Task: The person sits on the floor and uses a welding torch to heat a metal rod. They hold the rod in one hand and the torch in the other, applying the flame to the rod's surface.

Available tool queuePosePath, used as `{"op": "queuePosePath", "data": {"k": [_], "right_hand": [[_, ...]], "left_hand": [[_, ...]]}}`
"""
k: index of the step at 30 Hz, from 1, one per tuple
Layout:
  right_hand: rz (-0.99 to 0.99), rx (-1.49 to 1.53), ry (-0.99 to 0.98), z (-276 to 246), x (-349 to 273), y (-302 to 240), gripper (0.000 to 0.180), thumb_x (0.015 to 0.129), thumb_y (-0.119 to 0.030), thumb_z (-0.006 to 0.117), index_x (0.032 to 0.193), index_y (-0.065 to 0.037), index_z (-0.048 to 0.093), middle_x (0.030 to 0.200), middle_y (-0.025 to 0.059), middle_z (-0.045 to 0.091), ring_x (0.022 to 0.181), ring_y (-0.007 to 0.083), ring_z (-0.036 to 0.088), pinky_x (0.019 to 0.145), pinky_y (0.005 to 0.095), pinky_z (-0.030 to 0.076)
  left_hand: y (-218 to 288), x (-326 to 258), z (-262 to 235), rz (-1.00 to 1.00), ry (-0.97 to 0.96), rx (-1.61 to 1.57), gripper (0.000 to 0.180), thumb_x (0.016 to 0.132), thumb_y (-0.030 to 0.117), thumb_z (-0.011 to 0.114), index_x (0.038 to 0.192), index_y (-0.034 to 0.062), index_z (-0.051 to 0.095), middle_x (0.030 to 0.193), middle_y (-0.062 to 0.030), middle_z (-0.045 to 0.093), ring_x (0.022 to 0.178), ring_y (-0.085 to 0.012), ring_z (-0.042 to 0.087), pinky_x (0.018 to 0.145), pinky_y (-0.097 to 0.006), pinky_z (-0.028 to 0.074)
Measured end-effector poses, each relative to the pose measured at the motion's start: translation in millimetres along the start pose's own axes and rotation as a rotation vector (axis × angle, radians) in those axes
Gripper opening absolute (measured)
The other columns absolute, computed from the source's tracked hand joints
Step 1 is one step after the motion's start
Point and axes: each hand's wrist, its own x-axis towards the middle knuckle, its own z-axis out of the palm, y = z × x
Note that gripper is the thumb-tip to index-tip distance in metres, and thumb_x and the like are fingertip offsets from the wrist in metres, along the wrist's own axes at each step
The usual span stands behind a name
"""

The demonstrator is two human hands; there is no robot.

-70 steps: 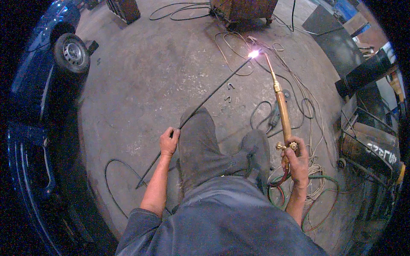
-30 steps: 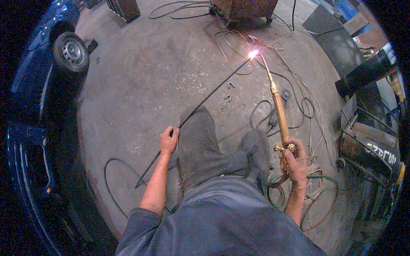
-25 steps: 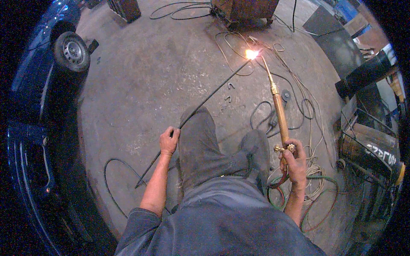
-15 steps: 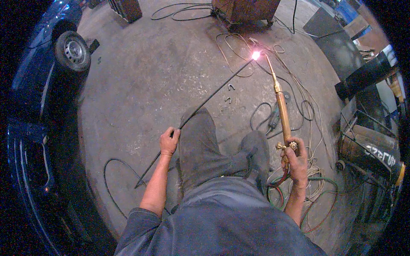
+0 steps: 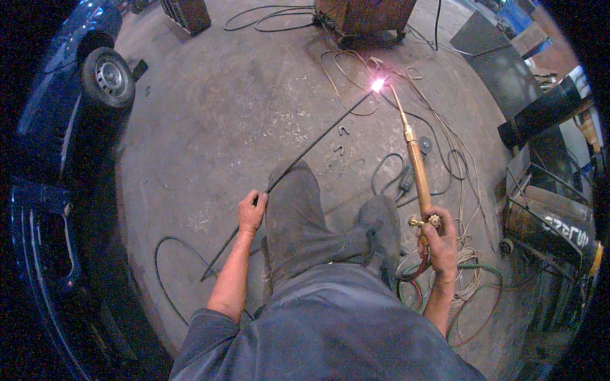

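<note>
My left hand [image 5: 251, 211] grips a long thin dark metal rod [image 5: 311, 143] that slants up to the right over the concrete floor. My right hand [image 5: 438, 237] holds a long brass cutting torch [image 5: 416, 166] by its valve end. The torch tip points up-left at the far end of the rod, where a bright pink-white flame [image 5: 377, 84] glows. My grey-trousered legs [image 5: 305, 222] stand between the two hands. Red and green hoses [image 5: 473, 286] trail from the torch down at my right.
A dark blue car [image 5: 57, 146] with a wheel [image 5: 109, 77] fills the left edge. A rusty metal box [image 5: 365, 16] stands at the top. Cables [image 5: 438, 146] loop over the floor. Two small hooks [image 5: 342, 141] lie near the rod. A dark cylinder [image 5: 540, 114] and equipment crowd the right.
The flame at the rod's end flickered from pink to orange and back. Both hands, the rod and the torch stay almost where they were.
</note>
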Motion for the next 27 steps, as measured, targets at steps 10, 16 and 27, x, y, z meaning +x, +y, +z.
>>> {"op": "queuePosePath", "data": {"k": [10,16,27], "right_hand": [[0.02,0.061,-0.024,0.4,-2.6,-0.8,0.031,0.096,-0.021,0.069,0.123,-0.012,0.057,0.079,0.0021,0.063,0.054,0.0079,0.056,0.045,0.0227,0.044],[0.009,0.057,-0.002,-0.2,-1.2,1.9,0.029,0.097,-0.021,0.068,0.122,-0.012,0.056,0.08,0.0031,0.064,0.054,0.0086,0.056,0.045,0.0229,0.044],[-0.011,0.038,0.004,3.7,0.4,2.7,0.03,0.096,-0.022,0.068,0.123,-0.012,0.056,0.08,0.0041,0.064,0.054,0.0102,0.057,0.045,0.0243,0.044]], "left_hand": [[0.6,0.2,0.2,-0.022,-0.006,0.024,0.038,0.092,0.042,0.068,0.091,0.0048,0.065,0.083,-0.022,0.066,0.078,-0.044,0.065,0.068,-0.045,0.05],[-2.2,1.1,2.0,0.0,0.01,-0.009,0.037,0.092,0.041,0.069,0.091,0.0043,0.065,0.083,-0.0225,0.065,0.078,-0.0437,0.065,0.068,-0.046,0.05],[-6.3,1.0,2.7,0.009,0.004,-0.027,0.037,0.092,0.04,0.069,0.09,0.0028,0.064,0.081,-0.0224,0.065,0.076,-0.0435,0.064,0.067,-0.045,0.05]]}}
